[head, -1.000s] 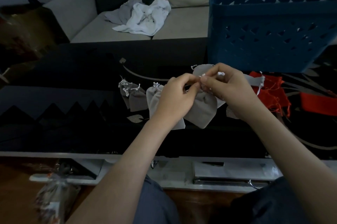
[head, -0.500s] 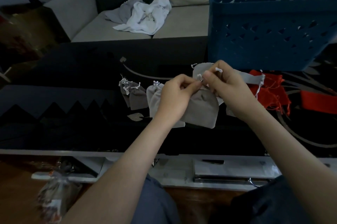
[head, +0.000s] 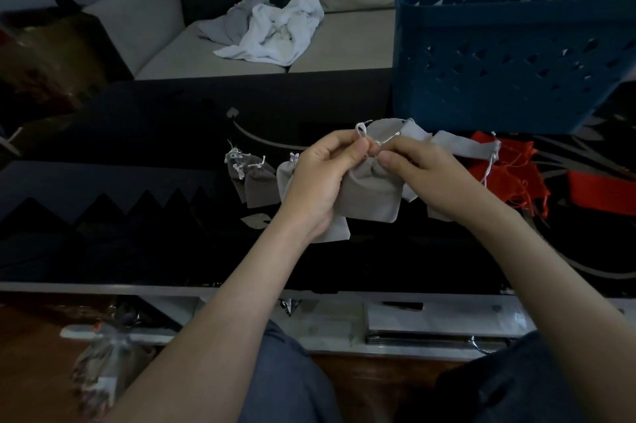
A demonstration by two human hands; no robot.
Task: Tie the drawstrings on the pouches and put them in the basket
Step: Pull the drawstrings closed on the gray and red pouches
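Beside the held grey pouch (head: 373, 193), tied pouches (head: 254, 178), red cloth (head: 506, 171).

Left hand (head: 318, 178) and right hand (head: 425, 169) pinching white drawstring (head: 361, 130) atop grey pouch (head: 371, 193), blue basket (head: 509, 54) behind

Pouch count on the dark table

One blue basket (head: 509, 54) at two o'clock; about seven grey pouches (head: 371, 195) centre; a red pouch pile (head: 506, 171), number unclear, three o'clock.
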